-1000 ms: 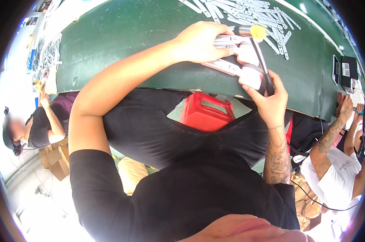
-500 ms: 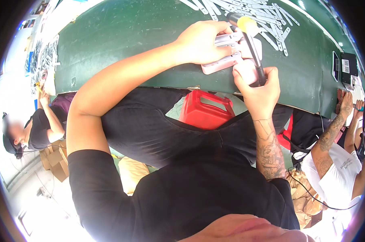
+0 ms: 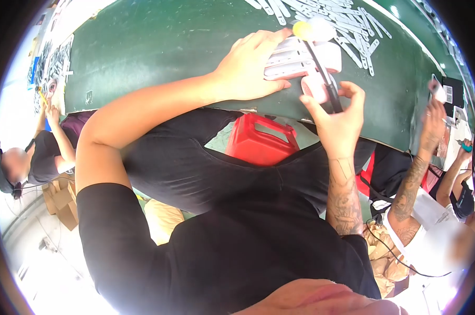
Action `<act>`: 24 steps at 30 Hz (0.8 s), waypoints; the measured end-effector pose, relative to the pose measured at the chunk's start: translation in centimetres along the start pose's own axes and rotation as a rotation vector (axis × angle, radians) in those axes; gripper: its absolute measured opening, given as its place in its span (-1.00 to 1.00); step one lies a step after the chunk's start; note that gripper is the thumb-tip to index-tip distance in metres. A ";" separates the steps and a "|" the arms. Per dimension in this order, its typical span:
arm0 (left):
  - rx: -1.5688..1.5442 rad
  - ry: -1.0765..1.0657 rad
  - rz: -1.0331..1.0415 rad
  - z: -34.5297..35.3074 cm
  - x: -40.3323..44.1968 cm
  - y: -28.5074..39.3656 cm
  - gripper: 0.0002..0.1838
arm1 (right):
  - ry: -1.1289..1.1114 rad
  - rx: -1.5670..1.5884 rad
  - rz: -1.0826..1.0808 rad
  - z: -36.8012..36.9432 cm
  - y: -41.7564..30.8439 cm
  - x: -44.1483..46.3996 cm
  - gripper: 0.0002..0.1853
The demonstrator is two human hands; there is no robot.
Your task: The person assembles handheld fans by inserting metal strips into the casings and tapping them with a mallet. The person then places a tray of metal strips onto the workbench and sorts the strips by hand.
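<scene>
Since the earlier frame, the left hand (image 3: 248, 65) has opened flatter, fingers extended, thumb beside the white-pink pieces (image 3: 294, 67). These lie to its right, inward from the counter's (image 3: 158, 58) near edge. The right hand (image 3: 341, 123), nearer the yellow-headed tool's handle (image 3: 332, 95), loosely encloses its near end; long axis: toward far edge, slanting left.

A workshop, it seems: a scuffed green tabletop (image 3: 143, 58), a yellow-headed hammer (image 3: 320, 65) and a heap of pale strips (image 3: 355, 31) at one o'clock, co-workers at nine (image 3: 43, 157) and four (image 3: 405, 210).
</scene>
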State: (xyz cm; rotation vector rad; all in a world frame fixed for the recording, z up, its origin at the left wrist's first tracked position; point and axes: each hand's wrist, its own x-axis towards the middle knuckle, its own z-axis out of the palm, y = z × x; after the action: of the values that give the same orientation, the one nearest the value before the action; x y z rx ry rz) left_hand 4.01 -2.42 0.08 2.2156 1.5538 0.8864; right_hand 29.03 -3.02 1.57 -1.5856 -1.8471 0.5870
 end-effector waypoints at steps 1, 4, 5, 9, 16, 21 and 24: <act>-0.034 0.023 -0.013 -0.3 0.1 0.2 0.06 | 0.024 0.057 -0.070 -0.4 -0.1 -0.1 -0.12; -0.076 0.043 0.001 -0.3 0.0 -0.5 0.07 | -0.164 0.306 0.165 -4.3 -0.9 -1.4 -0.41; -0.079 0.051 -0.010 -0.1 0.1 -0.9 0.07 | -0.163 0.191 -0.007 -5.1 1.1 -1.8 -0.54; -0.134 0.095 0.058 0.2 0.5 -2.3 0.08 | -0.311 0.091 -0.007 -8.2 0.7 -2.1 -0.60; -0.118 0.112 0.118 0.0 1.0 -2.6 0.04 | -0.221 -0.036 -0.262 -9.8 -1.3 -1.2 -0.50; -0.142 0.059 0.055 -0.5 1.4 -2.3 0.02 | -0.442 -0.296 -0.322 -8.9 -1.7 0.1 -0.44; -0.132 0.134 0.115 0.1 1.3 -2.8 -0.02 | -0.275 -0.185 -0.446 -9.6 -1.8 0.5 -0.45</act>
State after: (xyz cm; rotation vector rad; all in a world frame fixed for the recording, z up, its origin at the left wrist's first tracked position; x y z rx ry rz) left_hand 2.32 -0.22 -1.15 2.2093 1.3900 1.1581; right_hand 34.49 -3.48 9.63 -1.1802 -2.4278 0.4546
